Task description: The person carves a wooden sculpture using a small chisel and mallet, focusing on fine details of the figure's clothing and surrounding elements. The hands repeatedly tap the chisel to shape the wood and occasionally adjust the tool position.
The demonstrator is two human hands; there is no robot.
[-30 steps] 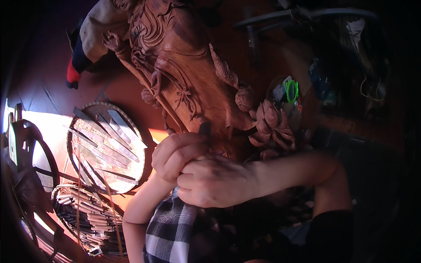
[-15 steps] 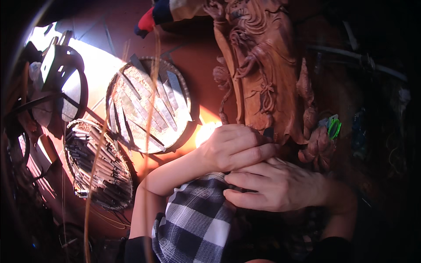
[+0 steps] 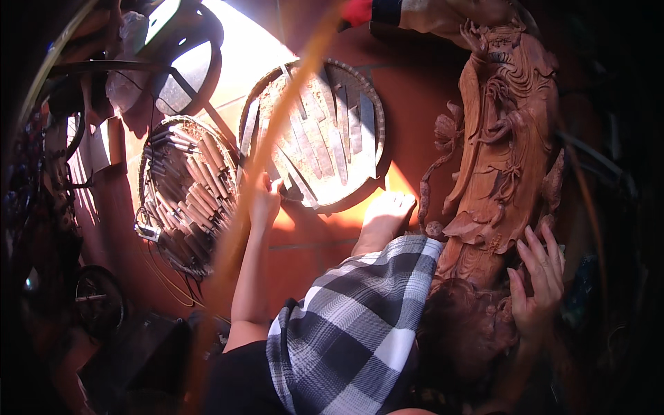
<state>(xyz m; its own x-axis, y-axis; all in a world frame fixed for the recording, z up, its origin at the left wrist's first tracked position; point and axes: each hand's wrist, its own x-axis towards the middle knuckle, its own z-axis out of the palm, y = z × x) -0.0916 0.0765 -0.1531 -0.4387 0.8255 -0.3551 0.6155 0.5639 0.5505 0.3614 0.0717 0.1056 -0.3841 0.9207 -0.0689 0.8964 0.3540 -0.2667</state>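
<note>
Reddish-brown carved wooden statue (image 3: 501,162) occupies the right; the right hand (image 3: 541,280), spread and released, is near its base. Apparently reaching, the left hand (image 3: 265,204), grasp unclear, nears brown wooden-handled tools (image 3: 202,176); picking one calls for precision.

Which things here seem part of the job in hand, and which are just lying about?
Likely part of the job:
carved wooden figure, beside the right hand
wooden-handled tools and flat metal strips, near the left hand

Probably just lying about:
dark wheel-like object
pale translucent bag-like thing
</note>
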